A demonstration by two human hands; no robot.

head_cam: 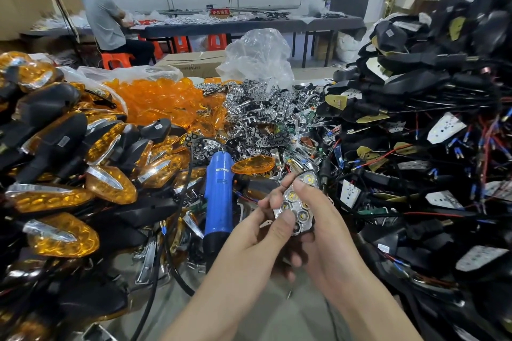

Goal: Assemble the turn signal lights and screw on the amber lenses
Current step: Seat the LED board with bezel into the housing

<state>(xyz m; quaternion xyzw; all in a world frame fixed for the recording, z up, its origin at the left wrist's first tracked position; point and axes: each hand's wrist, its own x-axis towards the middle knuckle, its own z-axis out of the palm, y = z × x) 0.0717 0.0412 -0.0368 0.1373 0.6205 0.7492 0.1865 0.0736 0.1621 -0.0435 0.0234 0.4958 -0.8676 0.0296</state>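
A worker's left hand [249, 232] and right hand [329, 230] grip a chrome LED reflector [300, 214] at the near centre of a crowded bench; the left thumb and fingers pinch its near-left edge, and the right fingers curl round its right side; a blue electric screwdriver [219, 194] lies just left of the hands; a loose amber lens [253, 165] rests just beyond them; finished turn signal lights [69, 169] are heaped at left, wired black housings [415, 91] at right, and more amber lenses [160, 97] and chrome reflectors [257, 111] are piled farther back; a second person [108, 16] sits at a far table [249, 26].
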